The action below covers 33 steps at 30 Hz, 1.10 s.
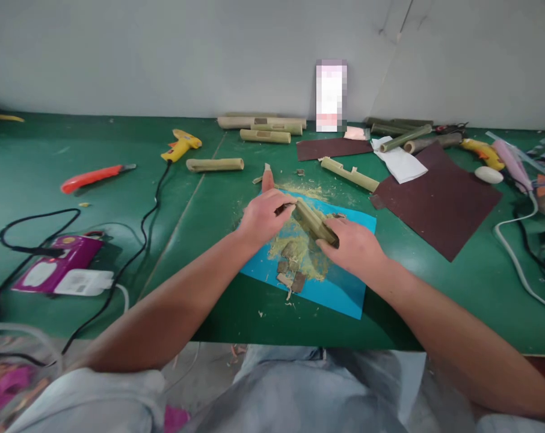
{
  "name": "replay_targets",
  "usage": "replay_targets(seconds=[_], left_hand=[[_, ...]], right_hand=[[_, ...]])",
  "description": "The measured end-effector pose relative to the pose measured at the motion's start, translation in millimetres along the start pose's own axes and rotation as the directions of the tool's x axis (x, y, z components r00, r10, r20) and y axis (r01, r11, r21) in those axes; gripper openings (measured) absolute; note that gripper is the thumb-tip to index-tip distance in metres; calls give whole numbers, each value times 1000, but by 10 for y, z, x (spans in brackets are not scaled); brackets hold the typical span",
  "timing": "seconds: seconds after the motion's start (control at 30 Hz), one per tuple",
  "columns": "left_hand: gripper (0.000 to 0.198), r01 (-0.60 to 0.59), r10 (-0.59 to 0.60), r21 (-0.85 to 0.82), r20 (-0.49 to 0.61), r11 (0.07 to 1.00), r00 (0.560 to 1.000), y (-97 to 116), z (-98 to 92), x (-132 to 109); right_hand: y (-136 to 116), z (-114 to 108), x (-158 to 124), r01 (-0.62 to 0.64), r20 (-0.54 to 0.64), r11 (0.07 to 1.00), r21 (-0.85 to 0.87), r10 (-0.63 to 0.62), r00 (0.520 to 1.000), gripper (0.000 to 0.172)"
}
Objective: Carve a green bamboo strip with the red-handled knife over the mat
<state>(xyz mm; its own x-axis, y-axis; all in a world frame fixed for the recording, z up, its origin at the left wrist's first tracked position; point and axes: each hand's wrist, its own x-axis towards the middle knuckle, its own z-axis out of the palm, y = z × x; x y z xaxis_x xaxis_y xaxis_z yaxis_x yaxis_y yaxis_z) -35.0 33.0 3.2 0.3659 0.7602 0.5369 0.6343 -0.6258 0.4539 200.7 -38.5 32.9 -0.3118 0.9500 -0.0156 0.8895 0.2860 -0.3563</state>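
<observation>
A short bamboo tube [315, 219] slants over the blue sheet [344, 300], with a long opening along its side. My right hand [351, 243] is wrapped around its near end. At the far end, my left hand [266, 216] touches the tube and pinches a small dark brown piece of sandpaper [281, 208], mostly hidden by the fingers. One left finger points away, its tip covered by a pale wrap [267, 169]. Yellowish bamboo dust [317, 267] and small brown scraps [298, 281] lie on the sheet below the tube.
Bamboo tubes [270, 137] lie along the back, near a phone [331, 96] against the wall. Brown sheets [448, 210] are at right. At left are a red-handled knife [94, 177], a yellow glue gun [180, 146] and a purple power strip [60, 264] with trailing cords.
</observation>
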Motion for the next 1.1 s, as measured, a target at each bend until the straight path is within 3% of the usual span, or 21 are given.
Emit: replay_targets(seconds=[0.27,0.37,0.53,0.73,0.9,1.1], left_hand=[[16,-31,31,6,-10,1000,999,-14,57,20],[17,-81,81,3,67,997,994,107,79,-2],[22,-200,206,-49,252,979,945,252,88,-59],[26,-127,116,78,128,989,985,139,72,18],[28,-200,184,19,314,980,931,338,112,-71],[27,-116,109,10,286,993,952,243,107,-83]], right_hand=[[-19,-5,-6,14,-1,999,-44,-14,1000,22],[-29,5,-6,22,-14,998,-65,-23,1000,21],[-32,17,-8,30,-13,997,-76,-31,999,22],[-32,-8,-2,16,10,997,-69,-15,1000,22],[-16,11,1,38,20,997,-70,-36,999,22],[-1,20,12,30,18,998,-57,-29,999,21]])
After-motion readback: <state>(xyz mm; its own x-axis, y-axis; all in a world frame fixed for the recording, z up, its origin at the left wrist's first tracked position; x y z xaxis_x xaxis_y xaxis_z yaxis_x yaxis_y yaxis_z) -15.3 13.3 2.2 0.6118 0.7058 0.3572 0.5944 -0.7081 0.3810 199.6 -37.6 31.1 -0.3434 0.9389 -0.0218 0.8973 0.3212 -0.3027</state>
